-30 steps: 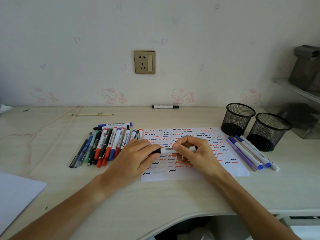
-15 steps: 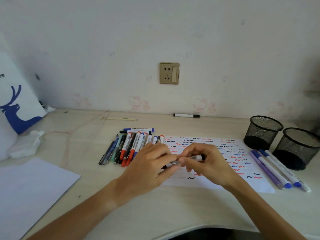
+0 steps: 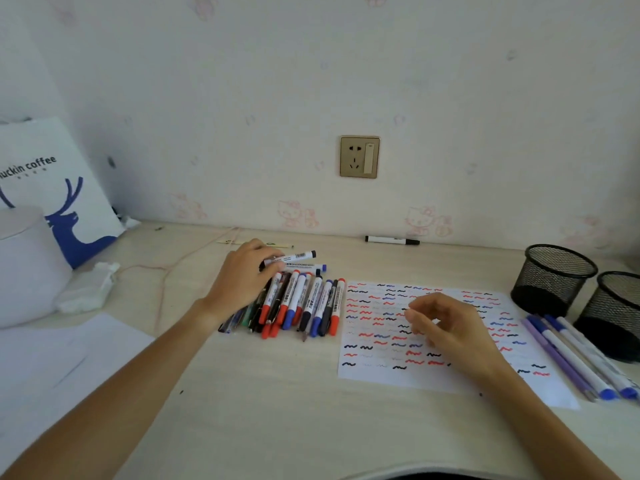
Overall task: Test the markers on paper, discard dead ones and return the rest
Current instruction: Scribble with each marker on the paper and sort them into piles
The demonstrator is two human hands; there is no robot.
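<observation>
One view only is given, the head view, and in it a black-capped marker (image 3: pixel 290 258) is held in the curled fingers of the left hand (image 3: pixel 242 278), just above the far end of the marker pile (image 3: pixel 294 303) that lies on the desk (image 3: pixel 270 403) to the left of the test paper (image 3: pixel 426 327). The right hand (image 3: pixel 450 327) hovers over the squiggle-covered paper with loosely curled fingers, nothing being seen between them. The marker is judged light, stiff and smooth-barrelled, so it would best be taken at mid-barrel, where a pinch is unlikely to slip or pull the cap. The piled markers are round and are expected to roll if nudged. Three pens (image 3: pixel 575 358) lie across the paper's right edge, just beside two mesh cups (image 3: pixel 554 271), so room on that side is tight. Open desk is left in front of the pile, and a loose white sheet (image 3: pixel 59 368) lies to the left. Another marker (image 3: pixel 391 240) rests against the wall.
</observation>
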